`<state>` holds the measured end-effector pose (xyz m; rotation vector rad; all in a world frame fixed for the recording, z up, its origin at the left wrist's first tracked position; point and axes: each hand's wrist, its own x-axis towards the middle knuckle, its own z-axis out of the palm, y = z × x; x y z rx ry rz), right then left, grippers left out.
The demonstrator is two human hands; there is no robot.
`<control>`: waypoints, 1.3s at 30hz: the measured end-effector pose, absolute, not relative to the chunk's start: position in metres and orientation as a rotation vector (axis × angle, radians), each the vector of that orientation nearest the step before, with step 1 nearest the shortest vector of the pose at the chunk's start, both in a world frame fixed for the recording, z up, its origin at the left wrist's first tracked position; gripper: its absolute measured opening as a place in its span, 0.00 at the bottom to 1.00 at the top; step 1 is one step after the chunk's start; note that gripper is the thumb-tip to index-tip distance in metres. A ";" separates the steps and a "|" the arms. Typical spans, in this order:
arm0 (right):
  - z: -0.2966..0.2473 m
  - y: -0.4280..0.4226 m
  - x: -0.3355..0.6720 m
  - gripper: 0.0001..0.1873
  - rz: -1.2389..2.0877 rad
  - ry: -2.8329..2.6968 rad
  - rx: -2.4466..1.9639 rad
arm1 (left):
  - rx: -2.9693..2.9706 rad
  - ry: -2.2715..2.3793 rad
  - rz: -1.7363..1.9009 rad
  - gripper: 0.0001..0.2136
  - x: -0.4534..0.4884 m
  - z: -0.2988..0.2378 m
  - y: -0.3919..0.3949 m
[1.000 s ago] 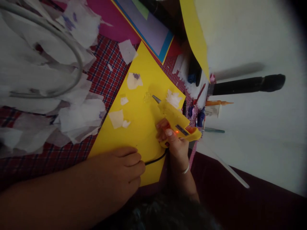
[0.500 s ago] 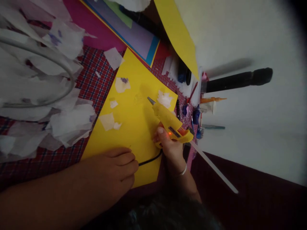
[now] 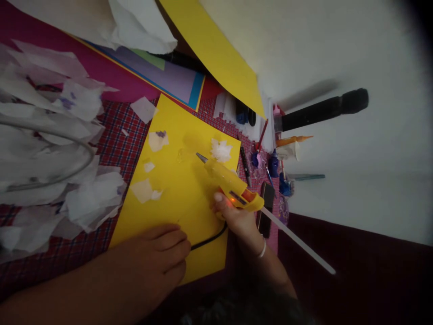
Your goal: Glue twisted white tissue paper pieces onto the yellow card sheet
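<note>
A yellow hot glue gun [image 3: 233,183] is gripped in my right hand [image 3: 240,221], its metal nozzle pointing left above a yellow paper sheet [image 3: 189,203]. A long translucent glue stick [image 3: 299,240] juts from its rear, and an orange light glows on its side. My left hand [image 3: 165,259] lies flat on the sheet's lower part, beside the black cord [image 3: 209,240]. On the sheet are a jagged white paper piece [image 3: 221,150] near the nozzle, several torn paper scraps, one a purple-stained scrap [image 3: 157,141], and a faint clear patch [image 3: 181,155], apparently glue.
Torn white tissue pieces [image 3: 88,194] cover the checked cloth [image 3: 120,122] at left, with a grey cable [image 3: 86,153] over them. Coloured sheets [image 3: 179,85] lie beyond. Along the wall stand a black cylinder [image 3: 324,110], paint bottles [image 3: 273,160] and a dark phone-like object [image 3: 266,203].
The view has shifted, so the sheet and both hands appear slightly further left and lower. My right hand keeps hold of the glue gun; my left hand still rests on the sheet.
</note>
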<state>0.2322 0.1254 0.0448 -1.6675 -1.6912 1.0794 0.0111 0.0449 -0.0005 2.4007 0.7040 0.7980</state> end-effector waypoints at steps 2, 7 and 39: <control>0.045 0.125 0.234 0.16 1.108 -1.666 -1.687 | 2.401 0.699 0.790 0.06 0.011 0.000 0.046; 0.045 0.129 0.237 0.13 1.272 -1.772 -1.577 | 2.371 0.690 0.806 0.05 0.012 0.002 0.050; 0.041 0.131 0.241 0.12 1.128 -1.849 -1.517 | 2.387 0.721 0.837 0.06 0.013 0.003 0.047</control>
